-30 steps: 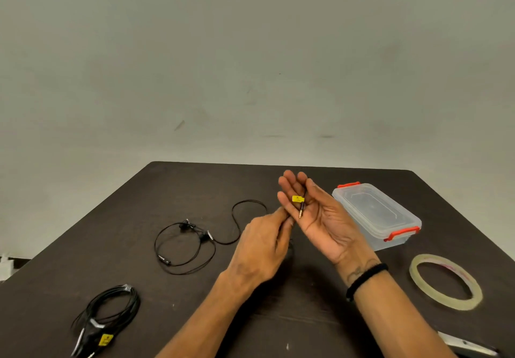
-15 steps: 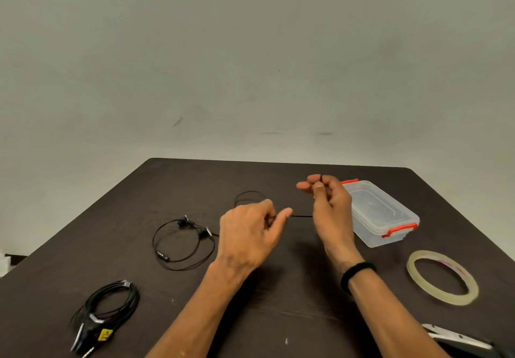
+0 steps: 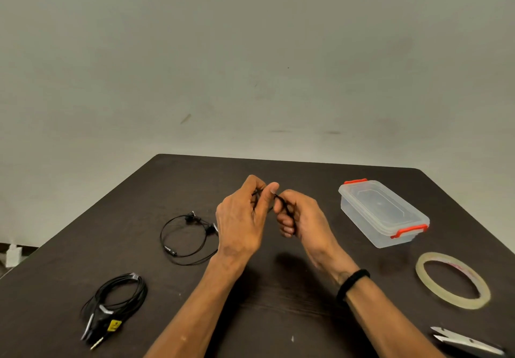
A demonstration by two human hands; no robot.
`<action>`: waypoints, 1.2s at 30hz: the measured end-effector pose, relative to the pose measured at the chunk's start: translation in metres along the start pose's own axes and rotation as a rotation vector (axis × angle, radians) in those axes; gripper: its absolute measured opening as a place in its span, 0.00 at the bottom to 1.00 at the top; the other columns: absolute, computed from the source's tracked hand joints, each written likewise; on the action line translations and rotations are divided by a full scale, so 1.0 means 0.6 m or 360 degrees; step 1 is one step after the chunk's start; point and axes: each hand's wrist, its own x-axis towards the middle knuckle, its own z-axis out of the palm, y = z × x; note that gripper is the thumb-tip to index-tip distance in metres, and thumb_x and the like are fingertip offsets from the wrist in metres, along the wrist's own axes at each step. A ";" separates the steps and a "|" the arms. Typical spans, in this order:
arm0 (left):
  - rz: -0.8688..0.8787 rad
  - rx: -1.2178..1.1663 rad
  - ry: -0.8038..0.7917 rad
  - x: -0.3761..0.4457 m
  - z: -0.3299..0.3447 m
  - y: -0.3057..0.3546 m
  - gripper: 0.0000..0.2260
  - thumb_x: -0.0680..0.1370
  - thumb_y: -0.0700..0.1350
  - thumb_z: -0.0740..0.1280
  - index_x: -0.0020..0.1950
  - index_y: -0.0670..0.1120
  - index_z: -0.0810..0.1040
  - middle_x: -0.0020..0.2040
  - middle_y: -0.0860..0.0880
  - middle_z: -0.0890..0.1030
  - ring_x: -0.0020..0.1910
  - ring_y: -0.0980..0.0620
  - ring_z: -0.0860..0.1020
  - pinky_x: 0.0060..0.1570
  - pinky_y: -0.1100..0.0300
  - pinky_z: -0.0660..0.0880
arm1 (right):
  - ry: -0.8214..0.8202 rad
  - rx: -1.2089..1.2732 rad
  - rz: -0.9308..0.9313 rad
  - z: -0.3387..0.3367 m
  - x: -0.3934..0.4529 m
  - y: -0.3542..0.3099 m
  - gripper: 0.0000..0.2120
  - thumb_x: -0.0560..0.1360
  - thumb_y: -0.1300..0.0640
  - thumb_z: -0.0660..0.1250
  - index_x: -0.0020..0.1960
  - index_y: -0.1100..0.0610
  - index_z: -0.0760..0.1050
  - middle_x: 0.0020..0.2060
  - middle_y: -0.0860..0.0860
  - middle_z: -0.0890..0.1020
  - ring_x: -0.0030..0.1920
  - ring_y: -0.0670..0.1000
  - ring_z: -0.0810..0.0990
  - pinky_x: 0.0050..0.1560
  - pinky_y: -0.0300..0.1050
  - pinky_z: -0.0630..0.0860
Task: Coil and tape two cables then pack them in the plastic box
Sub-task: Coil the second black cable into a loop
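Observation:
A thin black earphone cable (image 3: 184, 239) lies looped on the dark table, left of my hands; its near end runs up into them. My left hand (image 3: 242, 218) pinches the cable between thumb and curled fingers. My right hand (image 3: 298, 217) has the cable wound round its curled fingers. The two hands touch above the table's middle. A second black cable (image 3: 119, 299), coiled and bound with tape, lies at the front left with its plugs and a yellow tag. The clear plastic box (image 3: 383, 211) with red clips stands closed at the right.
A roll of clear tape (image 3: 452, 279) lies flat at the right, in front of the box. Scissors (image 3: 465, 343) lie at the front right corner. The dark table (image 3: 278, 316) ends at a pale wall behind.
My right hand turned over and curled, taking turns of the earphone cable round its fingers. My left hand rose to meet it. The loose loop beyond the hands has been drawn in.

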 end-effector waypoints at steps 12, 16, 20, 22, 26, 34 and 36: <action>-0.0300 -0.0254 -0.0341 -0.007 0.017 -0.010 0.17 0.85 0.59 0.59 0.45 0.50 0.75 0.32 0.52 0.78 0.29 0.52 0.75 0.34 0.49 0.74 | -0.0323 0.1231 0.0380 -0.004 -0.002 -0.030 0.19 0.85 0.48 0.58 0.42 0.58 0.75 0.28 0.50 0.68 0.26 0.46 0.64 0.30 0.39 0.60; -0.0218 -0.0242 -0.0645 -0.020 0.028 -0.002 0.14 0.86 0.51 0.57 0.42 0.54 0.75 0.32 0.54 0.78 0.30 0.54 0.75 0.35 0.49 0.73 | -0.0205 0.1583 0.0270 -0.015 0.003 -0.042 0.15 0.85 0.54 0.59 0.48 0.61 0.79 0.30 0.50 0.70 0.28 0.46 0.66 0.31 0.39 0.62; -0.0117 -0.0046 -0.0786 -0.025 0.030 0.014 0.15 0.86 0.52 0.56 0.41 0.58 0.72 0.30 0.59 0.76 0.34 0.54 0.77 0.39 0.51 0.75 | 0.0016 0.1601 0.0125 -0.025 0.015 -0.042 0.13 0.86 0.55 0.58 0.48 0.58 0.79 0.35 0.50 0.77 0.31 0.46 0.70 0.34 0.39 0.70; -0.0021 0.0009 -0.0888 -0.027 0.029 0.020 0.13 0.86 0.53 0.56 0.43 0.58 0.71 0.31 0.62 0.76 0.34 0.53 0.77 0.38 0.53 0.73 | 0.0199 0.1597 0.0074 -0.028 0.019 -0.039 0.14 0.87 0.54 0.57 0.47 0.55 0.76 0.37 0.52 0.82 0.33 0.48 0.76 0.38 0.41 0.74; 0.0299 0.0167 -0.1031 -0.033 0.027 0.023 0.12 0.86 0.57 0.56 0.48 0.54 0.74 0.37 0.56 0.81 0.35 0.53 0.79 0.39 0.53 0.76 | 0.0470 0.1396 -0.0066 -0.038 0.019 -0.031 0.14 0.88 0.52 0.55 0.48 0.54 0.74 0.43 0.57 0.87 0.43 0.54 0.87 0.54 0.51 0.80; 0.0301 0.0143 -0.0604 -0.017 0.010 0.021 0.13 0.82 0.58 0.64 0.40 0.53 0.74 0.25 0.56 0.70 0.28 0.53 0.70 0.33 0.55 0.72 | 0.0599 -0.0225 -0.0413 -0.036 0.011 -0.014 0.13 0.89 0.54 0.53 0.52 0.56 0.73 0.42 0.54 0.87 0.43 0.54 0.86 0.48 0.44 0.82; 0.0306 0.0146 -0.0480 -0.011 0.003 0.018 0.12 0.82 0.56 0.66 0.40 0.53 0.75 0.25 0.59 0.66 0.28 0.54 0.70 0.31 0.56 0.72 | 0.0508 -0.0397 -0.0373 -0.030 0.005 -0.009 0.13 0.89 0.53 0.54 0.51 0.55 0.74 0.41 0.52 0.87 0.43 0.51 0.86 0.45 0.41 0.82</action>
